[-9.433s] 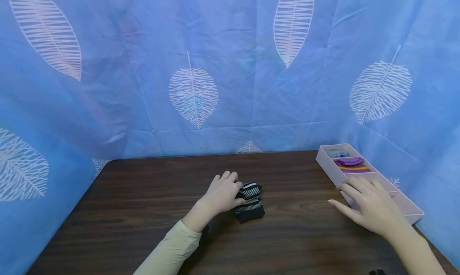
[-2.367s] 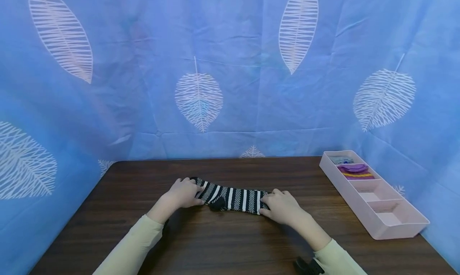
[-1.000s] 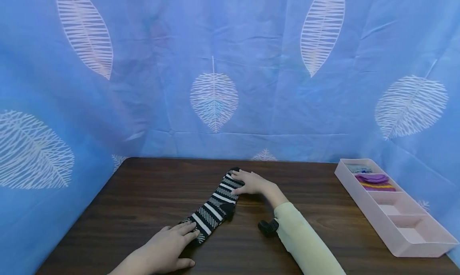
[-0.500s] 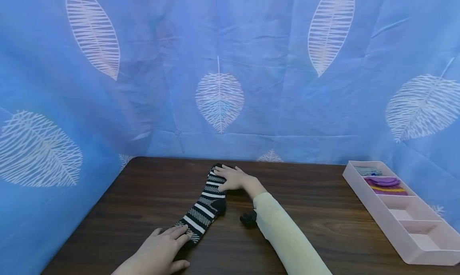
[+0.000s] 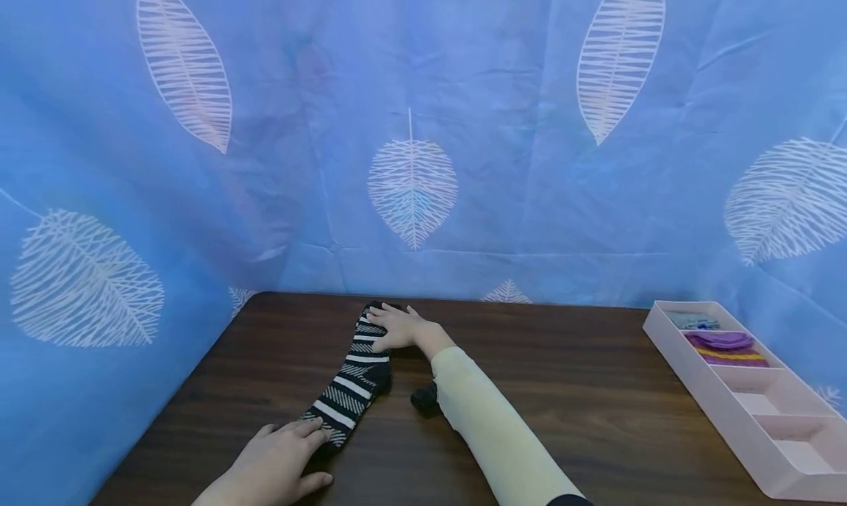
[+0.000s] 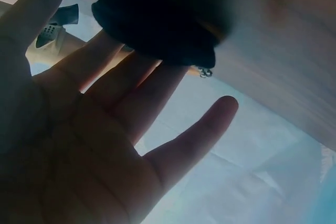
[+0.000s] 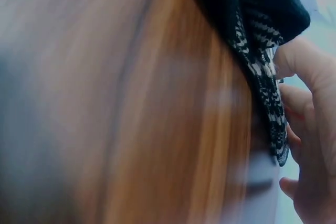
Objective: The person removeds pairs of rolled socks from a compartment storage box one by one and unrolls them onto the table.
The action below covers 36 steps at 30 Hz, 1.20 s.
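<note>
A black-and-white striped sock (image 5: pixel 354 385) lies stretched flat on the table, slanting from near left to far right. On its near end rest the straight fingers of my left hand (image 5: pixel 271 458), thumb spread apart on the tabletop side. My right hand (image 5: pixel 404 328) lies over the far end with fingers extended. In the left wrist view, the dark end of the sock (image 6: pixel 152 30) covers the fingertips of the left hand (image 6: pixel 89 124). The right wrist view shows the knitted sock (image 7: pixel 265 77) beside the fingers of the right hand (image 7: pixel 315 129).
A pale pink divided tray (image 5: pixel 721 410) stands at the right of the dark wooden table (image 5: pixel 562 381). Its far compartments hold a grey-blue folded cloth (image 5: pixel 691 321) and a purple-and-yellow striped folded cloth (image 5: pixel 728 349). A blue leaf-patterned curtain (image 5: pixel 476 197) hangs behind.
The sock went from a folded bundle to stretched out sideways, then turned lengthwise. Over the last second its far end swung left with my right hand. The view panned slightly left.
</note>
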Motion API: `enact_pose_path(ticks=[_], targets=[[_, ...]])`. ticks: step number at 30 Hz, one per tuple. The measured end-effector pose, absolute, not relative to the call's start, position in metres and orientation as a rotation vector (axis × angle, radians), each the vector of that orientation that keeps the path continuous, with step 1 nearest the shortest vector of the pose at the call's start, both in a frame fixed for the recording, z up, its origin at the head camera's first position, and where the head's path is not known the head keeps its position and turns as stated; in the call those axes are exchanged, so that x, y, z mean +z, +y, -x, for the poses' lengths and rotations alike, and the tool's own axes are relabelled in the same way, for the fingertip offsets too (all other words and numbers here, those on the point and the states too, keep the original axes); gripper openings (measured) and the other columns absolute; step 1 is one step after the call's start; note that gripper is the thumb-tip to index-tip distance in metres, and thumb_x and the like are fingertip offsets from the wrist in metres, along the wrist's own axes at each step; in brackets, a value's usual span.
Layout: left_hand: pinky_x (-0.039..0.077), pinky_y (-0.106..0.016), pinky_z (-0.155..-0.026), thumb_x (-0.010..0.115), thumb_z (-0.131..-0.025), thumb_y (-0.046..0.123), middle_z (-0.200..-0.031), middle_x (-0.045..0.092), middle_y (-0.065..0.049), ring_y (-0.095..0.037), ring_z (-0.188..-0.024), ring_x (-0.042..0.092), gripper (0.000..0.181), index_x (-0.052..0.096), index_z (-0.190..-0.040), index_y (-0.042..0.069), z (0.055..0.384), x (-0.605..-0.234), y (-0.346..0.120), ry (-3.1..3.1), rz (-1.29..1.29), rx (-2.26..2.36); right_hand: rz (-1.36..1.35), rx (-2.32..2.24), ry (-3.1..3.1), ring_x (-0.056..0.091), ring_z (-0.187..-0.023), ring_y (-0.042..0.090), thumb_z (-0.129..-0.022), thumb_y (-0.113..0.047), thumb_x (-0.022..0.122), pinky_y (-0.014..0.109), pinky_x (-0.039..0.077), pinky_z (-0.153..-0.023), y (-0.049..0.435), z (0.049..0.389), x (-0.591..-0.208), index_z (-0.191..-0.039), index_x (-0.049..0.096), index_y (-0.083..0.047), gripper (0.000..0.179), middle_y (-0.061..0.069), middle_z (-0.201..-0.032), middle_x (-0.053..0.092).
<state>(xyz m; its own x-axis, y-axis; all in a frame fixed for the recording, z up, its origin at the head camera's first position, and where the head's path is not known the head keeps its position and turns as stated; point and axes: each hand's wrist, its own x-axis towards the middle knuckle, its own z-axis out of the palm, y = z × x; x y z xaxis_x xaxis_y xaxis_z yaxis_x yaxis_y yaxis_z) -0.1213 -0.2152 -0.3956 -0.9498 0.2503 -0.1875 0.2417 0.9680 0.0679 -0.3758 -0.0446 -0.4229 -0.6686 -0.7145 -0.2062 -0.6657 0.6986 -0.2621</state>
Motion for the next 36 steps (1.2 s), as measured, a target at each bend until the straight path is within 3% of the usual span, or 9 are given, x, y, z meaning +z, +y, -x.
enact_pose_path(ticks=[6,14,21,31,36], targets=[[0.038,-0.061,-0.081,0.064,-0.070,0.055,-0.113,0.062,0.000,-0.022,-0.105,0.058,0.049,0.065,-0.105,0.020,0.124,-0.393,-0.227,2.966,-0.185,-0.005,1.104,-0.261,2.613,0.001,-0.141,0.012,-0.085,-0.051,0.049,0.053,0.002,-0.110,-0.070,0.377,-0.423,-0.143,0.019,-0.029,0.069,-0.012,-0.151,0.007],[0.034,-0.066,-0.080,0.067,-0.071,0.049,-0.104,0.066,-0.005,-0.027,-0.097,0.060,0.044,0.066,-0.095,0.013,0.129,-0.393,-0.233,2.979,0.019,-0.127,1.133,-0.259,2.604,0.000,-0.141,0.011,-0.086,-0.053,0.047,0.052,0.002,-0.110,-0.103,0.383,-0.425,-0.143,0.018,-0.030,0.068,-0.013,-0.151,0.006],[0.038,-0.058,-0.070,0.067,-0.072,0.046,-0.088,0.067,-0.003,-0.024,-0.081,0.062,0.035,0.067,-0.086,0.015,0.131,-0.393,-0.245,2.974,0.104,-0.192,1.165,-0.214,2.614,-0.002,-0.141,0.011,-0.086,-0.055,0.044,0.050,0.003,-0.111,-0.134,0.388,-0.427,-0.142,0.018,-0.034,0.066,-0.014,-0.151,0.005],[0.038,-0.061,-0.072,0.068,-0.074,0.041,-0.082,0.067,-0.004,-0.022,-0.077,0.062,0.029,0.066,-0.082,0.014,0.132,-0.387,-0.262,2.963,0.165,-0.163,1.177,-0.141,2.620,-0.005,-0.141,0.013,-0.086,-0.057,0.042,0.047,0.002,-0.112,-0.162,0.391,-0.426,-0.142,0.015,-0.037,0.065,-0.015,-0.151,0.003],[0.039,-0.058,-0.071,0.070,-0.073,0.037,-0.085,0.068,-0.004,-0.022,-0.078,0.063,0.030,0.067,-0.090,0.012,0.132,-0.386,-0.272,2.939,0.202,-0.139,1.196,-0.131,2.615,-0.008,-0.140,0.011,-0.086,-0.058,0.042,0.045,0.001,-0.113,-0.171,0.391,-0.427,-0.141,0.014,-0.039,0.065,-0.017,-0.151,0.003]])
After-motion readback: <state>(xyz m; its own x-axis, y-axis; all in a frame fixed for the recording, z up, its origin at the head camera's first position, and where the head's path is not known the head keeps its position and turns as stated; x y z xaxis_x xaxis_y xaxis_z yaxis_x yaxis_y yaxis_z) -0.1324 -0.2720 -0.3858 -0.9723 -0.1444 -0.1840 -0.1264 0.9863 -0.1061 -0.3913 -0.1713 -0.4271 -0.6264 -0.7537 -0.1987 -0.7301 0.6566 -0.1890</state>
